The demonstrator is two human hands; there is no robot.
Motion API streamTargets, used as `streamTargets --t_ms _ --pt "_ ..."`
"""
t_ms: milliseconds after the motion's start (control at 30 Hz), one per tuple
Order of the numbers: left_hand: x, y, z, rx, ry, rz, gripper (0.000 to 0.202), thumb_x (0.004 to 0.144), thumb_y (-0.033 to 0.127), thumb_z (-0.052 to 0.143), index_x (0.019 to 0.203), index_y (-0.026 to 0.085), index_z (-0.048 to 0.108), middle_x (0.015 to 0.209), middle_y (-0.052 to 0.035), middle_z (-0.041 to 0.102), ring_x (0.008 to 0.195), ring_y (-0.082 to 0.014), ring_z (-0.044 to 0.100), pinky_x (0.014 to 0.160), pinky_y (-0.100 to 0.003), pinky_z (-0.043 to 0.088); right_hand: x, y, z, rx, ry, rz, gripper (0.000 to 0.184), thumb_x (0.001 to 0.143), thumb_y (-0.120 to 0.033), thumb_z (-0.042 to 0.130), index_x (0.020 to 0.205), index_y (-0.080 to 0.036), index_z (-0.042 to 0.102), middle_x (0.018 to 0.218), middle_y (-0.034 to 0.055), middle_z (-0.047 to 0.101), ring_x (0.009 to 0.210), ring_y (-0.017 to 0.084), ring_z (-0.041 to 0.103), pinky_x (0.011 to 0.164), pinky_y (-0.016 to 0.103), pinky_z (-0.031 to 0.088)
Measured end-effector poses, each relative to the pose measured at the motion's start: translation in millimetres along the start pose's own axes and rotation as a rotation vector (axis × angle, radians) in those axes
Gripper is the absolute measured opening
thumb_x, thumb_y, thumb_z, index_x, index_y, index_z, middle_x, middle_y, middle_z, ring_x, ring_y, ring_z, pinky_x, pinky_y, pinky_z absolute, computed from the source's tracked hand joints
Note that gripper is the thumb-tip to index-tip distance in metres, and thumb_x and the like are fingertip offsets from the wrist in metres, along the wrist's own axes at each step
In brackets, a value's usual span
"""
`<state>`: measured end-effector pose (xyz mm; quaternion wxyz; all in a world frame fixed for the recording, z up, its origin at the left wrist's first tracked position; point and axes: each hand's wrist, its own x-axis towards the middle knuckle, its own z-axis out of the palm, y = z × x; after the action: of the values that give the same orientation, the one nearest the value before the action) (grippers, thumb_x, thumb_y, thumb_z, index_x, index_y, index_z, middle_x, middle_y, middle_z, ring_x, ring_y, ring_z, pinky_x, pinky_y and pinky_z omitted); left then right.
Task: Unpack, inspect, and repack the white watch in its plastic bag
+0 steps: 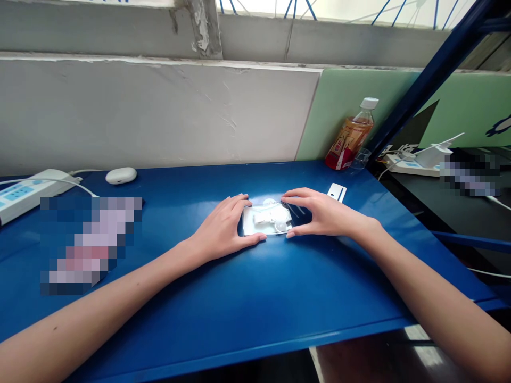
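A flat, shiny rectangular thing (268, 219), possibly a phone with a clear film or small bag on it, lies on the blue table (255, 308). My left hand (223, 231) grips its left end, thumb below and fingers curled over the top edge. My right hand (319, 213) pinches its right end between thumb and fingers. Glare hides the details of its surface.
A small white card (337, 192) lies just right of my right hand. A tea bottle (351, 135) and a clear cup (361, 158) stand at the back right. A white case (121, 175) and a power strip (24, 194) sit at the back left.
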<state>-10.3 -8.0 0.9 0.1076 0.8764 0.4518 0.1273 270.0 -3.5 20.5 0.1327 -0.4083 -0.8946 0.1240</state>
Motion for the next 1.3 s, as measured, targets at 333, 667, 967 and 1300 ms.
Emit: streamTargets --t_ms 333,667,967,1300 --pt "-0.4 -1.3 0.0 0.001 -0.002 0.036 0.083 0.086 0.074 0.052 0.14 0.012 0.049 0.153 -0.0203 0.043 0.143 -0.0368 0.037 0.117 -0.054 0.031 -0.5 4.9 -1.4 -0.017 0.012 -0.026 0.084 0.072 -0.064 0.076 0.134 -0.009 0.063 0.139 0.0199 0.061 0.133 0.037 0.053 0.11 0.048 0.046" --pt "-0.5 -0.2 1.0 0.011 0.034 0.017 0.089 0.081 0.076 0.057 0.137 0.006 0.054 0.151 -0.0209 0.046 0.141 -0.0369 0.042 0.118 -0.052 0.033 -1.1 7.7 -1.0 0.055 0.012 0.027 0.085 0.068 -0.064 0.079 0.136 -0.015 0.063 0.14 0.0171 0.06 0.134 0.038 0.051 0.111 0.052 0.045" --pt "-2.9 -0.3 1.1 0.043 0.047 0.074 0.085 0.088 0.067 0.054 0.145 0.003 0.047 0.155 -0.0205 0.041 0.144 -0.0344 0.038 0.12 -0.049 0.03 -0.6 2.4 1.1 0.013 -0.001 0.031 0.082 0.076 -0.066 0.072 0.136 -0.011 0.061 0.148 0.0194 0.052 0.139 0.037 0.046 0.113 0.051 0.042" --pt "-0.7 -0.4 0.2 0.08 -0.13 0.165 0.072 0.102 0.054 0.032 0.157 0.008 0.024 0.163 -0.0168 0.024 0.152 -0.029 0.018 0.123 -0.048 0.018 -0.2 -8.5 4.9 -0.018 -0.032 0.004 0.073 0.093 -0.058 0.053 0.144 -0.007 0.05 0.154 0.0237 0.042 0.145 0.038 0.037 0.116 0.057 0.037"
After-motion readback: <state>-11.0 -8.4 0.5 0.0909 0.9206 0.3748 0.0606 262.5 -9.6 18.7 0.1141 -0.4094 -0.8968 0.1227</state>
